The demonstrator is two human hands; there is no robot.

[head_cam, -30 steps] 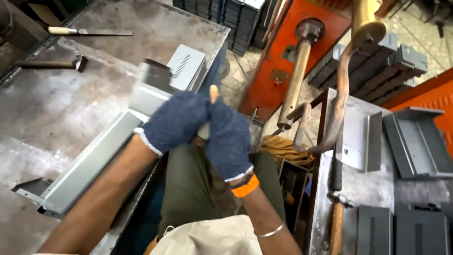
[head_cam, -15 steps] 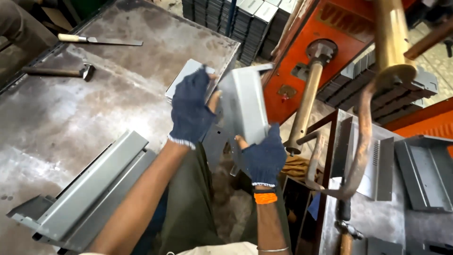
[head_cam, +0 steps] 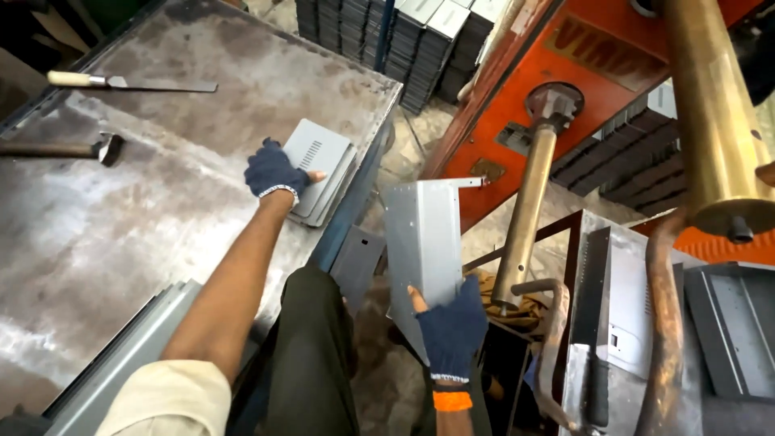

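Steel table (head_cam: 145, 234): two gloved hands (head_cam: 275, 172), two panels (head_cam: 424, 250).

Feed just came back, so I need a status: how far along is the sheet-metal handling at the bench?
Looks done: stacks of dark panels stand beyond the table. In hand: the right hand grips a bent grey panel upright, while the left hand rests on a small pile of vented plates at the table edge. Left: those plates, apparently.

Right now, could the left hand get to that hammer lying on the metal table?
Probably yes. The left hand rests on the stack of grey vented plates at the table edge, and only bare tabletop lies between it and the hammer, though the arm already looks well stretched.
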